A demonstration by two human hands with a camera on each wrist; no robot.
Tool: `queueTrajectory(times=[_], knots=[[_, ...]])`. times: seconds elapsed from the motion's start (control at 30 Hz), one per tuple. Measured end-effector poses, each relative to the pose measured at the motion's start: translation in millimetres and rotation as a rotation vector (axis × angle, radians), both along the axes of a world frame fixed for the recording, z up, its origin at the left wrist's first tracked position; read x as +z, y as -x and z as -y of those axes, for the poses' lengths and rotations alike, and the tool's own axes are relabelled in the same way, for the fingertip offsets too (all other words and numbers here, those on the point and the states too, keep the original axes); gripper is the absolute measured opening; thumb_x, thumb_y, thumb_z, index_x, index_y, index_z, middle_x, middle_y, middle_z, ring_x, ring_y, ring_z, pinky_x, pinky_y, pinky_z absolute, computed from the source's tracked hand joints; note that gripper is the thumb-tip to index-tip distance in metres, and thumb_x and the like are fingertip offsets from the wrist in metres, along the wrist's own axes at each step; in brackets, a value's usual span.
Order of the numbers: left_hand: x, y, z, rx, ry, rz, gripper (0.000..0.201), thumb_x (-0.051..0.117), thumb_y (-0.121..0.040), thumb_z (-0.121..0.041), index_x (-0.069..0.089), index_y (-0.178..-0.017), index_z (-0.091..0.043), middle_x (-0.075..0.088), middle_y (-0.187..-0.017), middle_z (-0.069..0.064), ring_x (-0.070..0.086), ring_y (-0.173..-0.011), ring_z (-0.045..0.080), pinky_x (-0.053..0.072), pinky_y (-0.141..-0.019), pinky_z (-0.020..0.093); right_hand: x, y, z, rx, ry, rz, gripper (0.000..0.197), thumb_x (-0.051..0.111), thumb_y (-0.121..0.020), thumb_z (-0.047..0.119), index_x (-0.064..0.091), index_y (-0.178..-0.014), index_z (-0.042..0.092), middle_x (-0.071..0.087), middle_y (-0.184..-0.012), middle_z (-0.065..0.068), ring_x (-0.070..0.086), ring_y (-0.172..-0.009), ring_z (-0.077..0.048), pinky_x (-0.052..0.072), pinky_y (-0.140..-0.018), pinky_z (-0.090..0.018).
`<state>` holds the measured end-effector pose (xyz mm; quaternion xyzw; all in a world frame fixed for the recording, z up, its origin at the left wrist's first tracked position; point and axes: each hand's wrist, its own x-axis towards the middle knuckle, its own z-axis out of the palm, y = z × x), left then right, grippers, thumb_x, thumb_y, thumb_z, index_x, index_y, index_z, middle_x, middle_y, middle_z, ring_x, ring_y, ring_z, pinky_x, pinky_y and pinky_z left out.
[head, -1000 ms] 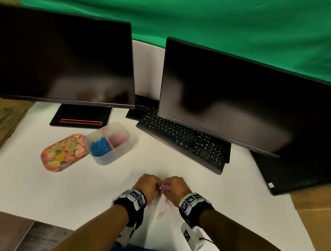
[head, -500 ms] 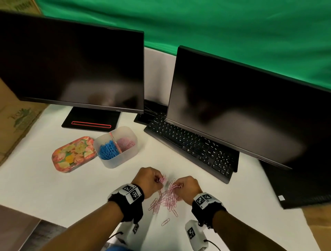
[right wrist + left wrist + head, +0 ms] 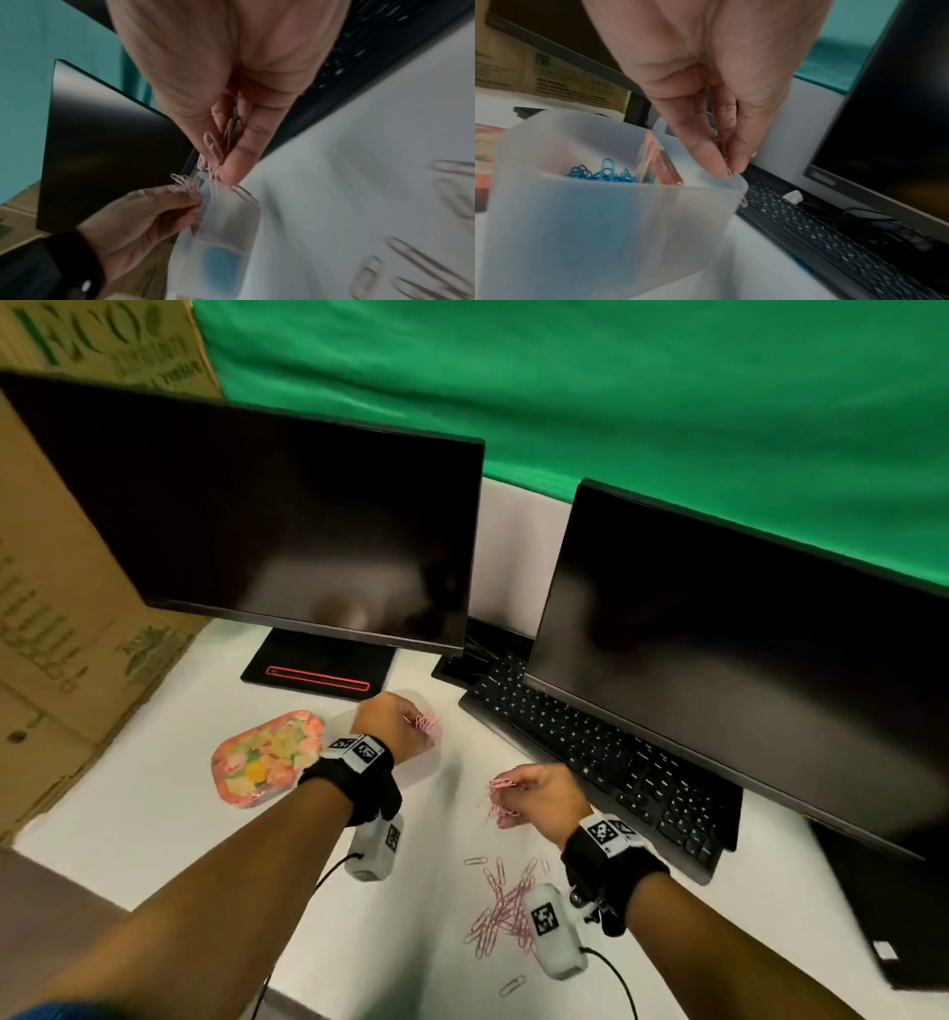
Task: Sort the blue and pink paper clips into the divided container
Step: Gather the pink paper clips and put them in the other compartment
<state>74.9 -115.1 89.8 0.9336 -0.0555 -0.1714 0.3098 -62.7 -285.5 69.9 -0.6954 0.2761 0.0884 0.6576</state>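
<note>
A person works at a white bench (image 3: 154, 814) in front of two dark monitors and a black keyboard (image 3: 590, 752).

The left hand (image 3: 385, 721) now hovers over the translucent divided container (image 3: 421, 767), at about 11 o'clock from the middle of the bench. Half a second ago this hand was down at the loose pile beside the other hand; it has since travelled up and left to the container. Its fingertips (image 3: 711, 162) pinch a small bunch of pink paper clips (image 3: 425, 722), one dangling at the container's right-hand rim. Blue paper clips (image 3: 603, 174) lie in the container's left compartment, beside an orange divider (image 3: 664, 164). The right compartment's contents are hidden by the hand and by blur, so whether clips have dropped in cannot be told.

The right hand (image 3: 539, 793) has lifted off the bench, at about 3 o'clock from the container and well apart from it. Its thumb and fingers grip a second cluster of pink clips (image 3: 500, 801), several hanging loose beneath. Earlier it rested in the pile itself.

The remaining pile of pink clips (image 3: 503, 911) lies scattered on the bench at about 5 o'clock, near the right wrist camera. A floral tin lid (image 3: 262, 757) sits just beside the container at its 9 o'clock. Cardboard boxes (image 3: 61, 608) stand at far left and a green cloth (image 3: 616, 392) hangs behind.
</note>
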Motion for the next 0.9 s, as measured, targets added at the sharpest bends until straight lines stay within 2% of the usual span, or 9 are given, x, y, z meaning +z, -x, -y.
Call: queueTrajectory(times=[0.1,0.3,0.37,0.43,0.5,0.57,0.67,0.8,0.9], knots=[[-4,-11,-1,0.028,-0.058,-0.038,0.037,0.082,-0.070,-0.036,0.075,-0.100,-0.017,0.070,-0.106,0.001,0.064,-0.102,0.022,0.050,-0.089,0.023,15,-35,-7,0.041,0.027,0.040,0.012,0.068,-0.080,-0.009,0.070,-0.079,0.003,0.064,-0.063,-0.013,0.061,-0.050,-0.017,0.059,-0.055,-0.029],[-7,-18,-10,0.079,-0.008,-0.014,0.033,0.069,-0.079,-0.012,0.068,-0.111,-0.022,0.066,-0.115,0.004,0.064,-0.100,0.023,0.054,-0.085,0.028,22,-103,-28,0.152,0.259,0.042,0.034,0.067,-0.078,-0.006,0.071,-0.059,0.021,0.069,-0.063,-0.009,0.069,-0.056,-0.028,0.061,-0.068,-0.042],[-6,-21,-19,0.108,0.015,0.000,0.031,0.064,-0.080,-0.007,0.069,-0.107,-0.021,0.066,-0.111,0.005,0.065,-0.098,0.024,0.054,-0.084,0.028,19,-121,-38,0.197,0.398,0.030,0.027,0.070,-0.077,-0.002,0.071,-0.063,0.021,0.071,-0.066,-0.007,0.070,-0.058,-0.026,0.062,-0.066,-0.037],[-6,-23,-30,0.123,0.027,0.019,0.027,0.062,-0.080,-0.006,0.071,-0.100,-0.022,0.069,-0.106,0.003,0.065,-0.096,0.022,0.052,-0.081,0.025,16,-137,-50,0.242,0.510,0.015,0.016,0.071,-0.076,0.003,0.074,-0.069,0.018,0.074,-0.076,-0.006,0.072,-0.069,-0.025,0.061,-0.074,-0.036],[-6,-21,-39,0.125,0.046,0.025,0.023,0.062,-0.080,-0.008,0.071,-0.092,-0.025,0.072,-0.100,0.002,0.066,-0.092,0.020,0.054,-0.081,0.025,13,-146,-59,0.279,0.598,0.009,0.011,0.070,-0.078,0.008,0.077,-0.079,0.016,0.075,-0.085,-0.004,0.071,-0.078,-0.022,0.058,-0.081,-0.027],[-6,-19,-43,0.114,0.071,0.016,0.020,0.064,-0.079,-0.009,0.070,-0.086,-0.027,0.073,-0.095,0.001,0.067,-0.088,0.018,0.056,-0.081,0.028,12,-150,-65,0.309,0.677,-0.003,0.012,0.071,-0.079,0.011,0.077,-0.086,0.018,0.074,-0.094,-0.002,0.068,-0.082,-0.018,0.054,-0.077,-0.020],[-3,-13,-45,0.073,0.074,0.058,0.021,0.059,-0.080,-0.008,0.071,-0.080,-0.026,0.071,-0.087,-0.003,0.065,-0.084,0.017,0.054,-0.077,0.025,11,-150,-69,0.337,0.699,-0.029,0.018,0.071,-0.079,0.012,0.075,-0.095,0.021,0.072,-0.104,-0.003,0.068,-0.090,-0.020,0.053,-0.082,-0.021],[-2,2,-42,-0.044,0.137,0.039,0.019,0.060,-0.079,-0.009,0.071,-0.077,-0.024,0.068,-0.073,-0.008,0.062,-0.067,0.007,0.049,-0.066,0.020,19,-131,-52,0.298,0.667,0.079,0.024,0.060,-0.082,0.014,0.076,-0.097,0.022,0.073,-0.096,-0.001,0.067,-0.088,-0.018,0.048,-0.078,-0.015],[-10,21,-38,-0.207,0.144,-0.037,0.012,0.065,-0.079,-0.012,0.071,-0.083,-0.020,0.068,-0.078,-0.007,0.061,-0.071,0.009,0.046,-0.071,0.018,5,-90,-25,0.376,0.727,0.063,0.028,0.053,-0.088,0.016,0.073,-0.104,0.027,0.072,-0.100,0.001,0.066,-0.087,-0.016,0.051,-0.082,-0.019]])
